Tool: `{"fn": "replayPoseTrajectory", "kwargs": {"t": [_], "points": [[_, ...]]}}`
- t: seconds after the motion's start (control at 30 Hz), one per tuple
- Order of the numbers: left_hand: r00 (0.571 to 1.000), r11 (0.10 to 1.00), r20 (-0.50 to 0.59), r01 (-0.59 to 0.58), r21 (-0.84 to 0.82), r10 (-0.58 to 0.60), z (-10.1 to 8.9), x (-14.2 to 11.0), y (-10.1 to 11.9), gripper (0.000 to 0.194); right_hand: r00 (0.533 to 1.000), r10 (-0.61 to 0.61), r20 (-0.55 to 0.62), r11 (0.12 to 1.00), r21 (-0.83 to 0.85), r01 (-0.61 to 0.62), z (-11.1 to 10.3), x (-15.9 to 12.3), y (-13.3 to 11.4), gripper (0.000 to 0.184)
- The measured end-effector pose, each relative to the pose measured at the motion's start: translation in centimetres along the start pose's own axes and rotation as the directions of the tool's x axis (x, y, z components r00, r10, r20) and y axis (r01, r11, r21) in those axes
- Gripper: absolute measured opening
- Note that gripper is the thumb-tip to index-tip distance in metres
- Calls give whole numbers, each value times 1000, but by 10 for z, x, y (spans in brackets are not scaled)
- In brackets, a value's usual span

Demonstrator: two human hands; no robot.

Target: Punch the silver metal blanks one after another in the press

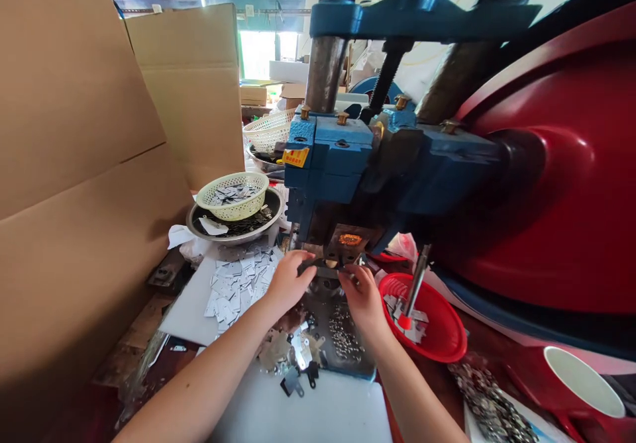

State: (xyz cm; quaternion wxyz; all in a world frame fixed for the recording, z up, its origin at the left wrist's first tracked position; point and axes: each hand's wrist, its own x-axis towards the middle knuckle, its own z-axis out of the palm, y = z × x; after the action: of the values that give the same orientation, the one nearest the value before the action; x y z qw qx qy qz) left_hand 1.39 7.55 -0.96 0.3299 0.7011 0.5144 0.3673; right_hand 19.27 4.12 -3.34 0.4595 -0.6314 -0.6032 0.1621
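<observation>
My left hand [292, 276] and my right hand [362, 292] meet at the work area of a blue press [328, 145], right under its ram. Between them lies a dark metal strip [322, 271], its left end pinched by my left fingers. The fingers of my right hand close at its right end; the fingertips are partly hidden against the dark tooling. Below the hands, the press bed [342, 357] carries many small metal bits. Loose flat metal plates [301, 347] lie at its left and front edge.
Left of the press, many thin plates [236, 291] cover a white board. Behind them a pale basket [233, 198] of plates rests in a metal bowl [243, 236]. A red basket [447, 340] and red mug [571, 390] stand right, below the large red flywheel [556, 165]. Cardboard [74, 165] walls the left.
</observation>
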Motion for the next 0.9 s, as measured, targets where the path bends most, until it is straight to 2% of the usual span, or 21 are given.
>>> {"fn": "replayPoseTrajectory", "kwargs": {"t": [0.1, 0.2, 0.3, 0.43, 0.57, 0.7, 0.9], "points": [[995, 990, 98, -21, 138, 8, -25, -26, -6, 18, 991, -37, 126, 998, -50, 43, -17, -27, 0, 22], [984, 969, 176, -30, 246, -14, -39, -51, -14, 17, 954, -81, 289, 968, -207, 144, -26, -49, 3, 20], [977, 950, 211, -43, 309, -24, -38, -67, -20, 18, 931, -90, 354, 910, -350, 221, -25, -61, 2, 21], [968, 923, 250, -78, 378, -21, -27, -72, -14, 21, 924, -25, 382, 846, -484, 224, -16, -63, -7, 18], [959, 883, 284, -127, 452, -8, -17, -70, -2, 16, 925, -11, 379, 845, -492, 211, -12, -64, -11, 19], [950, 824, 304, -117, 555, -70, -12, -70, 3, 18, 947, -50, 317, 894, -409, 184, -19, -68, 0, 23], [950, 864, 296, -70, 499, -94, -11, -69, -1, 10, 990, -13, 140, 917, -393, 68, -38, -63, 23, 29]]}}
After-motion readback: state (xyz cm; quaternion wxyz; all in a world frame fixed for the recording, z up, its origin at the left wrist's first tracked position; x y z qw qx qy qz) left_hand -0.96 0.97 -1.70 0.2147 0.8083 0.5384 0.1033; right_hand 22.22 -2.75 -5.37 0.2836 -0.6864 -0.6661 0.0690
